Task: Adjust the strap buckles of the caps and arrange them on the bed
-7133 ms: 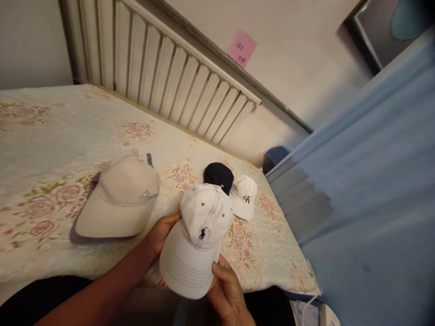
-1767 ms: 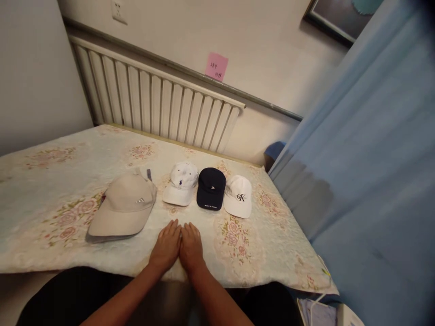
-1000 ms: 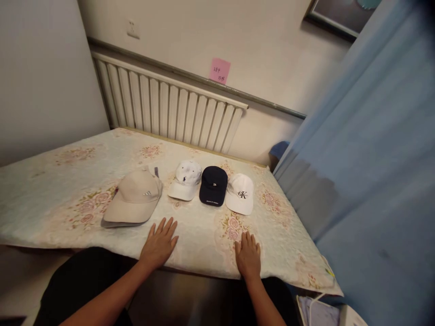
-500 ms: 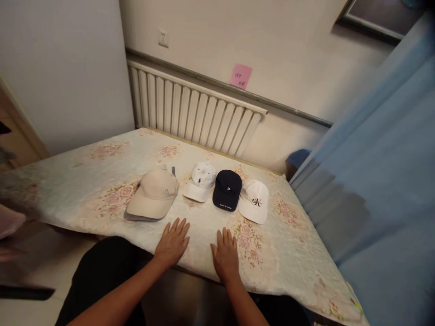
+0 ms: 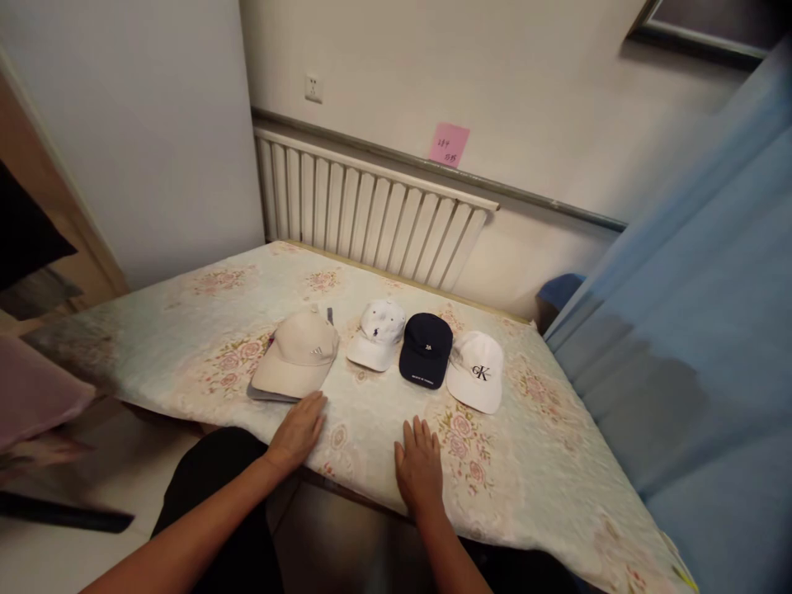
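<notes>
My left hand (image 5: 300, 429) lies flat and open on the floral cloth (image 5: 186, 346), its fingertips just short of the brim of a beige cap (image 5: 297, 363). My right hand (image 5: 419, 466) rests flat and open near the table's front edge, holding nothing. Beyond both hands a row of caps sits side by side: the beige cap, a white cap with a small dark logo (image 5: 377, 342), a navy cap (image 5: 426, 359) and a white cap with black letters (image 5: 475, 381).
A white radiator (image 5: 371, 210) runs along the wall behind the table, with a pink note (image 5: 449, 144) above it. A blue curtain (image 5: 699, 346) hangs at the right. A pink object (image 5: 30, 396) sits blurred at the left edge.
Seven seconds ago both hands held the white logo cap; it now sits in the row. The hands went from together to apart, flat on the cloth. The view has pulled back and panned left.
</notes>
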A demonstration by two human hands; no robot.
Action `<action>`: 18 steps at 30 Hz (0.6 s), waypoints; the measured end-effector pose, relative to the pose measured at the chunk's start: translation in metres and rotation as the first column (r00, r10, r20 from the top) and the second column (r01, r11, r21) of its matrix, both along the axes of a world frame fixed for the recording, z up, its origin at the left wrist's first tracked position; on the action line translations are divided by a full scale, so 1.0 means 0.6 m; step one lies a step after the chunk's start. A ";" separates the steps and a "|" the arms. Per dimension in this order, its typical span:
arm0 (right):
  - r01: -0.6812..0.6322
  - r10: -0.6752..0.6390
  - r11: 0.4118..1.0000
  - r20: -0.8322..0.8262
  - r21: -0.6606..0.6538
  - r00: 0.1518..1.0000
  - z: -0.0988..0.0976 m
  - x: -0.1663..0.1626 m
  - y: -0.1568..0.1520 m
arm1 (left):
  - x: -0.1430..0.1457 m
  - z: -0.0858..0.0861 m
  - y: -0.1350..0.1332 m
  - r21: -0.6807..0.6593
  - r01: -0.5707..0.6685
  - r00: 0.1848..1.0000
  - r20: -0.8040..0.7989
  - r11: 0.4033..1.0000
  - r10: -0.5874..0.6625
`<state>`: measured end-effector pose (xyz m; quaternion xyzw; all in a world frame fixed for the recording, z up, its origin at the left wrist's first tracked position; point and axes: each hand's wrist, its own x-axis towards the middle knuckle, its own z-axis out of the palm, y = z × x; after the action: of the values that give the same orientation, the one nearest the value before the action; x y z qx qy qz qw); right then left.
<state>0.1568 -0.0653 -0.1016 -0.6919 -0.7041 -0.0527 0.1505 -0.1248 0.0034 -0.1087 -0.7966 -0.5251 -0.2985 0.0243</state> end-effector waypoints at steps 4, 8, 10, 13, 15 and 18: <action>0.003 -0.003 1.000 0.000 0.001 1.000 -0.001 0.001 -0.001 | -0.042 0.044 0.007 0.106 -0.102 0.993 0.073 0.989 0.095; -0.005 0.005 1.000 0.004 0.014 1.000 0.002 0.000 -0.004 | -0.067 0.075 0.023 0.015 -0.338 0.939 0.065 0.941 0.337; -0.009 0.009 1.000 0.008 0.015 1.000 0.004 0.000 -0.005 | -0.076 0.081 0.036 -0.105 -0.476 0.874 0.054 0.873 0.482; -0.013 0.013 1.000 0.012 0.017 1.000 0.006 -0.001 -0.004 | -0.092 0.082 0.061 -0.318 -0.600 0.766 0.037 0.734 0.642; -0.013 0.013 1.000 0.013 0.016 1.000 0.006 -0.001 -0.003 | -0.105 0.083 0.077 -0.411 -0.612 0.736 0.014 0.675 0.676; -0.008 0.008 1.000 0.015 0.007 1.000 0.005 -0.001 -0.002 | -0.126 0.086 0.100 -0.476 -0.587 0.750 -0.016 0.655 0.661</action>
<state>0.1559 -0.0668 -0.0985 -0.6882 -0.7077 -0.0598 0.1479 -0.2004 0.0632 -0.0568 -0.5227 -0.8216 -0.2035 -0.1019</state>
